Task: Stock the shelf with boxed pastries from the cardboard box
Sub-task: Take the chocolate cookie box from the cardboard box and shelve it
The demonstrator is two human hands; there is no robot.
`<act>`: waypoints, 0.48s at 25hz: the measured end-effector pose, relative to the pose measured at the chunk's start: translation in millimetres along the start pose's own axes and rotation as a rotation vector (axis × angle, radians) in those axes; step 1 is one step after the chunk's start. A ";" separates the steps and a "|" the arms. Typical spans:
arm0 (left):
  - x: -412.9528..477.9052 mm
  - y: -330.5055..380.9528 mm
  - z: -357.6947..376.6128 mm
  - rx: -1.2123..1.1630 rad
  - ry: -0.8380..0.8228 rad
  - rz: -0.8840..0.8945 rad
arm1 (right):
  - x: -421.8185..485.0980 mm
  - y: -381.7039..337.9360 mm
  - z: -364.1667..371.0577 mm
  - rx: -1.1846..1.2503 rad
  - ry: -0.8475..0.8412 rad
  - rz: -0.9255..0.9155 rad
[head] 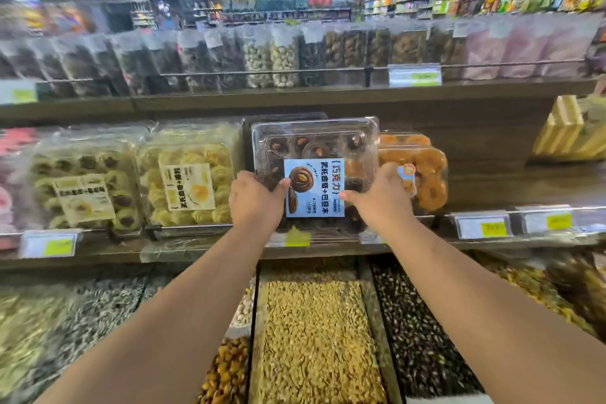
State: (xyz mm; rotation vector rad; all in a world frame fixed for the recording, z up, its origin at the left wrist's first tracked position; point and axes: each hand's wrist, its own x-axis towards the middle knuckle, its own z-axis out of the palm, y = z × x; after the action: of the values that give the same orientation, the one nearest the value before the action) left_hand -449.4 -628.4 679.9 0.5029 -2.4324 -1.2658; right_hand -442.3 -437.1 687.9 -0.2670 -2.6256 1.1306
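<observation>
Chocolate pastry box [314, 174], upright at frame centre in the shelf [492, 239] gap between yellow and orange boxes, is gripped at both lower sides by left hand [254, 198] and right hand [382, 198], equally near.

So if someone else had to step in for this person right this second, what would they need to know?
Left hand: holding the left edge of the clear box of chocolate pastries.
Right hand: holding its right edge.
The box stands upright at the shelf rail, between the yellow pastry box and the orange pastry box.
Done: box brought to its slot.
Left: seat it fully, let go, fetch more. The cardboard box is not in view.
</observation>
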 end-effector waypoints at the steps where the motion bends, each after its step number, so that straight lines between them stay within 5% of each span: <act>1: 9.9 1.0 2.0 -0.004 0.008 -0.012 | 10.2 -5.3 7.6 0.004 0.012 -0.008; 7: 55.8 -5.1 16.9 0.026 0.065 -0.100 | 52.0 -25.0 63.7 -0.099 0.068 -0.065; 12: 44.5 -27.1 48.1 0.072 -0.050 0.058 | 62.7 -9.5 90.8 -0.115 0.084 -0.012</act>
State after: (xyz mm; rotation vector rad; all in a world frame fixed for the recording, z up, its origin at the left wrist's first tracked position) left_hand -506.5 -629.6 637.9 0.4219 -2.5227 -1.1844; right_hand -530.9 -488.4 645.8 -0.3146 -2.6178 0.9443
